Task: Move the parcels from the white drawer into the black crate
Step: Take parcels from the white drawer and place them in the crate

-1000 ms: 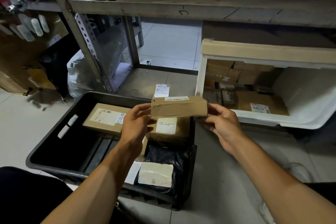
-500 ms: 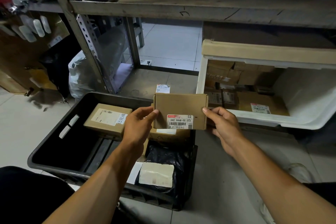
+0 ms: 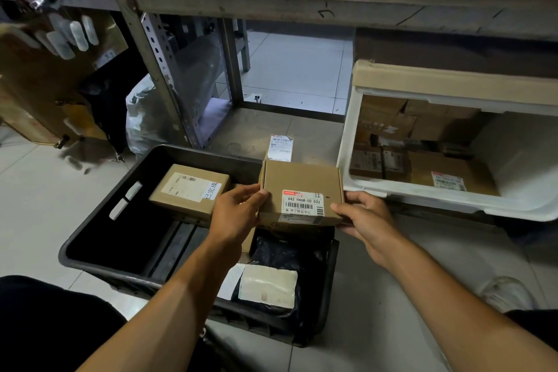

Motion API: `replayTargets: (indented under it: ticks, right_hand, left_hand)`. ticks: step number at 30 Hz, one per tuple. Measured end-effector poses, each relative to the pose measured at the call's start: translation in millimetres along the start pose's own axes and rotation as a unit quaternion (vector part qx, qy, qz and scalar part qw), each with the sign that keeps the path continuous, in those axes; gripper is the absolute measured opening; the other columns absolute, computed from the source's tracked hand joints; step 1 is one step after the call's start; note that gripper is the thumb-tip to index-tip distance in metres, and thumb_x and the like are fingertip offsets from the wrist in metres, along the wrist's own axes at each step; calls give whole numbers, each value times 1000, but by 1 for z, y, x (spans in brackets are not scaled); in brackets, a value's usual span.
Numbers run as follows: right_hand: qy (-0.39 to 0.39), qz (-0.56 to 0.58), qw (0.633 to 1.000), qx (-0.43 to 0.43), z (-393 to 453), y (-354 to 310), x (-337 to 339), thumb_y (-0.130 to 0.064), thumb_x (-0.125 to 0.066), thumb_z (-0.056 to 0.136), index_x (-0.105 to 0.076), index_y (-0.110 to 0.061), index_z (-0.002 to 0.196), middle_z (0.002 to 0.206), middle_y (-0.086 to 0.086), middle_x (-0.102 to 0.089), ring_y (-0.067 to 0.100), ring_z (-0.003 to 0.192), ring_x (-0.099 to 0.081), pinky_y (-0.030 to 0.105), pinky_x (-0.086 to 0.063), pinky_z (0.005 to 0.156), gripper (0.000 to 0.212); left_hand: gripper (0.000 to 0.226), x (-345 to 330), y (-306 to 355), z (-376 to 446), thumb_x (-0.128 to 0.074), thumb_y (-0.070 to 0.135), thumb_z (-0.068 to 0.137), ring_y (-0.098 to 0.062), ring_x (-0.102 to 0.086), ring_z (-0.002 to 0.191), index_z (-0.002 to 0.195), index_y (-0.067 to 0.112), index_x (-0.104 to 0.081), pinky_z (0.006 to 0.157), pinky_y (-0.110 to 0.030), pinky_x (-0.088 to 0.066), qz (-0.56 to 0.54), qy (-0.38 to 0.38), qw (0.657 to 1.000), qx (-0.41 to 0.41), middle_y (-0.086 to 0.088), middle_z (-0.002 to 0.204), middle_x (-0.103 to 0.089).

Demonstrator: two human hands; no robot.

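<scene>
1. The black crate [image 3: 90, 238] sits at 6 o'clock, already holding a labelled box [image 3: 188, 190] and a black bag parcel [image 3: 280, 257].
2. The white drawer [image 3: 453, 205] at 3 o'clock still holds several parcels [image 3: 422, 166], so the task looks unfinished.
3. The brown parcel [image 3: 302, 187], edge-on a second ago, now faces the camera label-up, low over the crate's 1 o'clock corner; release seems near.
4. The left hand [image 3: 234, 214] and right hand [image 3: 367, 217] each pinch one side in a clenched grip.
5. The boxes beneath limit flat space.

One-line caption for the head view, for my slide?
Both hands, left and right, hold a labelled cardboard parcel over the black crate, white drawer alongside.
</scene>
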State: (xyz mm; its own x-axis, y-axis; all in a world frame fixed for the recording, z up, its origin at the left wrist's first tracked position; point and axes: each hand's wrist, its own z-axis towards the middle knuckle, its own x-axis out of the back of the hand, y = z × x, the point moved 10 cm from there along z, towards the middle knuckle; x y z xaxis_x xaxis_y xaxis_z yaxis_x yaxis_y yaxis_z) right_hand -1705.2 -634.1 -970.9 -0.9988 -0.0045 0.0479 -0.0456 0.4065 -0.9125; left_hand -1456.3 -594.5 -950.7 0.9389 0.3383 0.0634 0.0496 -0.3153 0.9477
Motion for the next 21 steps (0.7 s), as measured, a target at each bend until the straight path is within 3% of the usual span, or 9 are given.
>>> replayTargets:
  ticks: [3,6,9,11,13,17,21]
  right_hand:
    - [-8,-13,1000,-10,5,7,-10,-2,-67,92,-64,-6,115,106,12,-74,13,83,-69,22,-55,67,24]
    - [-17,-17,1000,-19,9,10,-24,-4,-68,91,-61,-7,121,107,10,-72,14,90,-68,29,-56,79,30]
    - [-27,-16,999,-26,10,10,-44,-3,-68,91,-61,-10,112,99,5,-69,12,88,-65,36,-55,88,23]
    - [-35,-19,999,-30,12,9,-59,-3,-67,92,-62,-13,98,90,1,-67,10,84,-63,38,-54,91,13]
    - [-48,-27,998,-31,15,9,-76,-5,-67,92,-64,-14,99,91,0,-68,10,86,-64,38,-54,93,12]
    - [-69,-58,995,-31,27,8,-110,-10,-69,91,-64,-11,123,111,10,-71,16,95,-67,38,-55,95,33]
    - [-83,-64,994,-32,42,5,-140,-10,-71,89,-64,-11,120,110,12,-71,20,94,-66,42,-56,96,32]
  left_hand:
    - [30,7,-6,2,-63,17,97,-26,-68,109,127,12,-65,90,-39,-58,0,1,1000,10,-11,117,-70]
    - [31,18,-9,6,-64,16,96,-25,-69,106,127,12,-64,88,-36,-58,5,9,1000,13,-10,116,-72]
    - [17,34,-10,13,-65,14,96,-21,-70,99,113,15,-66,85,-36,-57,10,29,999,13,-6,105,-73]
    - [13,49,-7,19,-66,12,94,-15,-70,89,107,14,-65,75,-28,-54,10,52,999,10,-3,96,-72]
    - [13,65,-6,27,-66,10,94,-12,-69,80,107,10,-65,68,-23,-51,9,71,997,11,-3,91,-72]
    - [26,97,-8,42,-66,12,94,-16,-71,81,119,4,-63,60,-23,-54,15,89,996,20,-8,98,-72]
    - [25,125,-9,61,-66,13,95,-18,-70,88,118,5,-63,58,-22,-56,1,109,994,27,-9,106,-70]
